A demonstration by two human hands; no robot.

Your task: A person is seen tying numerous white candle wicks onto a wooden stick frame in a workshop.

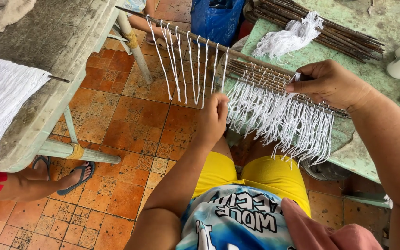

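Both hands (pixel 214 115) — white strings (pixel 278 115)

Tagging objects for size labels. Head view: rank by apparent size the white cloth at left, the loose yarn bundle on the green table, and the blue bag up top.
1. White cloth, draped over the bench edge, largest.
2. Blue bag and yarn bundle look about alike; the bag is cut off by the frame and lies farther away, so I won't rank them.
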